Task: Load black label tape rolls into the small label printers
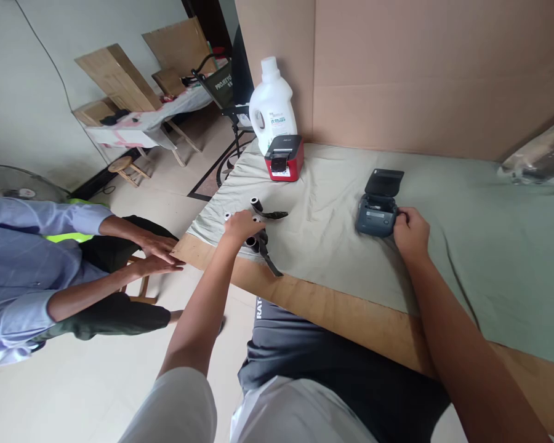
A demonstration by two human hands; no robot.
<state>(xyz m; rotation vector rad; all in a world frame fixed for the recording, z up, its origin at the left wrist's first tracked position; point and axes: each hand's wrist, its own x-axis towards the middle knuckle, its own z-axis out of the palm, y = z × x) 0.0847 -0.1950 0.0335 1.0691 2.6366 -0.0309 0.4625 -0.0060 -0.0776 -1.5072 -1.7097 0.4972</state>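
My left hand (pixel 242 226) is among several small black rolls with white ends near the table's front left edge, its fingers curled down over one roll (pixel 256 219). Part of the group is hidden beneath the hand. Another roll (pixel 256 203) stands just behind it, a dark strip trailing from it. A second dark strip (pixel 271 263) reaches the wooden edge. My right hand (pixel 412 235) grips the right side of a dark portable label printer (pixel 376 216). The printer's lid (pixel 385 182) is flipped up, exposing the inside.
A red and black printer (pixel 285 159) stands before a white detergent bottle (pixel 274 107) at the table's back left. Cardboard (pixel 420 80) walls the back. A plastic-wrapped item (pixel 542 154) lies far right. Another person's hands (pixel 159 255) rest by the left corner.
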